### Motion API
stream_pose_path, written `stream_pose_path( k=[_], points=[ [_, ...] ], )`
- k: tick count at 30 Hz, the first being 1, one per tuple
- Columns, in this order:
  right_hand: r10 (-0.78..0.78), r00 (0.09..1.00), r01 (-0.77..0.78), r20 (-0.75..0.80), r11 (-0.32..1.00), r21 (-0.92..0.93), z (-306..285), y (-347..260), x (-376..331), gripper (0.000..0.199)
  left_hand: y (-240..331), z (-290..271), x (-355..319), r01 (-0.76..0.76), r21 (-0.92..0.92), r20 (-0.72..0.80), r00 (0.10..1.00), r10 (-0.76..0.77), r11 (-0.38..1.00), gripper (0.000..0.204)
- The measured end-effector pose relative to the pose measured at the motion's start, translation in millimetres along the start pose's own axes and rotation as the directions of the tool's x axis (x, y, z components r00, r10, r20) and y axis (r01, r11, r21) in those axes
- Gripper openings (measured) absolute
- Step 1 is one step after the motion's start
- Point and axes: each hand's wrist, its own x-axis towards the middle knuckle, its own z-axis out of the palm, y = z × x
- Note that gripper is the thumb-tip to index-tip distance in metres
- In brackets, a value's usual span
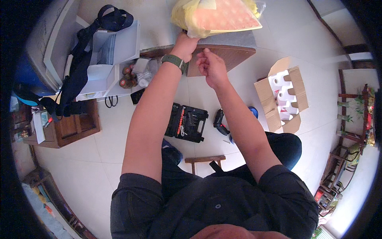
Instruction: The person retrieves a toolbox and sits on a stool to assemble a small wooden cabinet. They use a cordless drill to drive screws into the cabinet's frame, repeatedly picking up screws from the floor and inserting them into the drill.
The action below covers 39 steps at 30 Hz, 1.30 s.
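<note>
My left hand [185, 47], below a green watch strap [174, 60], reaches to the left end of a brown wooden panel [227, 57]. Its fingers are hidden at the lower edge of a yellow plastic bag [189, 18] with a pinkish bumpy sheet inside. In front of the panel's face is my right hand [213, 68], fingers curled in and thumb side toward the panel. Whatever it may hold is too small to make out. On the floor below lie an open black tool case [186, 122] with bits and a black-and-red power drill [220, 121].
An open cardboard box [263, 104] with white packing stands at right. White open drawers [101, 73] and a dark strap [79, 67] are at left, beside jars [128, 79]. A small wooden stool [205, 159] is close to my legs. A wooden cabinet [75, 125] stands far left.
</note>
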Motion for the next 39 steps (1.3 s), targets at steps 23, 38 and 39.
stream_pose_path(
  k=[23,38,39],
  points=[
    [-0.174,0.868,-0.473,-0.465,-0.008,-0.881,-267,210,-80,0.030,-11,-23,3,-0.191,0.495,0.191,0.976,0.108,0.848,0.041],
    [-0.030,0.778,-0.404,-0.628,0.742,-0.535,-241,149,-69,0.022,-53,-88,-10,0.307,-0.184,-0.174,0.925,-0.338,0.934,0.033],
    [-0.022,0.807,-0.339,-0.590,0.801,-0.493,-229,136,-61,0.022,-61,-100,-14,0.337,-0.181,-0.057,0.934,-0.352,0.924,0.028]
  ],
)
